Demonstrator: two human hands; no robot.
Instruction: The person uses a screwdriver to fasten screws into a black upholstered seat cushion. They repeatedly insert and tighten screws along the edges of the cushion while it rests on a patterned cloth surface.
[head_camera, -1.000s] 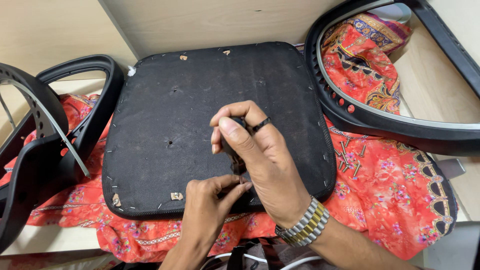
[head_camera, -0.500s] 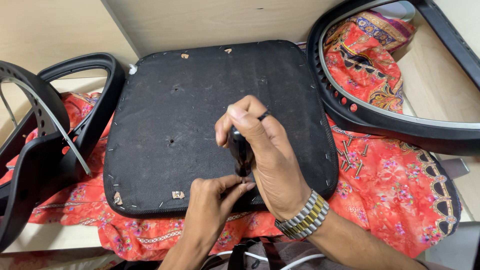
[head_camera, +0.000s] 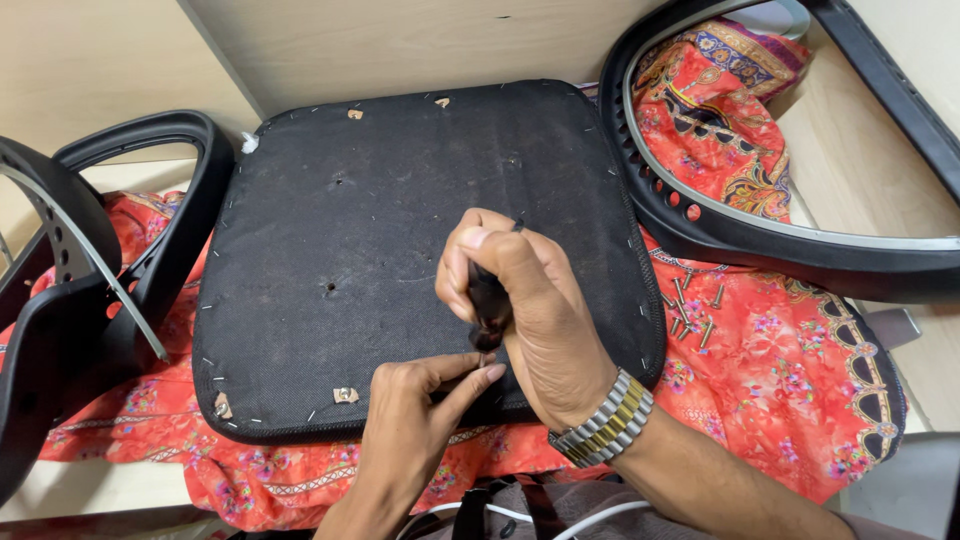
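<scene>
A black chair seat base (head_camera: 400, 240) lies upside down on a red patterned cloth (head_camera: 780, 400). My right hand (head_camera: 530, 310), with a metal watch on the wrist, grips a dark tool handle (head_camera: 487, 300) held upright over the seat's near edge. My left hand (head_camera: 420, 410) pinches something small at the tool's tip; the tip and the small part are hidden by my fingers. Small metal clips (head_camera: 345, 395) sit along the near edge of the seat.
A black chair armrest frame (head_camera: 90, 290) lies at the left. A curved black chair back frame (head_camera: 760, 230) lies at the right. Several loose screws (head_camera: 690, 310) rest on the cloth beside the seat. A pale wooden board (head_camera: 400, 40) stands behind.
My right hand with the tool has tilted slightly and turned over the same spot. My left hand stays pinched at the tip.
</scene>
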